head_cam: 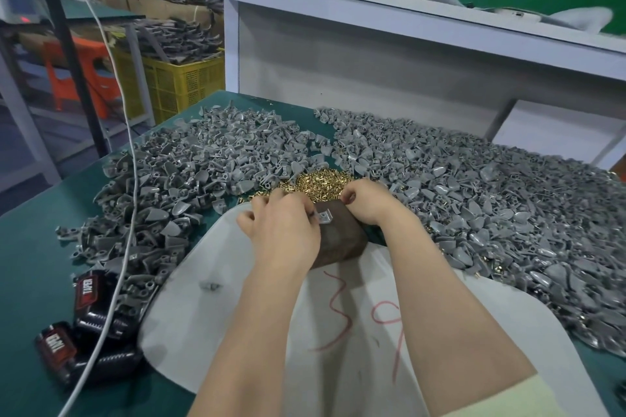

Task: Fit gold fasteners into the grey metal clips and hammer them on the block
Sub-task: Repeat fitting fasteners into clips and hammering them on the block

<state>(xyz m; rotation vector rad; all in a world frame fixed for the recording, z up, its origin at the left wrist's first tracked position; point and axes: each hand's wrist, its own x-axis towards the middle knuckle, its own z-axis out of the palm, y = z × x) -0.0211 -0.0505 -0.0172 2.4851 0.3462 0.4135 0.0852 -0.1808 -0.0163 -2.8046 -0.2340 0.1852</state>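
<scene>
Two hands are working over the dark block [342, 244], which is sitting on a white sheet [237, 301]. The left hand [283, 225] is pinching one grey clip [324, 216] against the block's top. The right hand [367, 203] is curling its fingers at the near edge of the gold fasteners [321, 181]; whether it is holding one cannot be told. Heaps of loose clips [189, 162] are lying on both sides
</scene>
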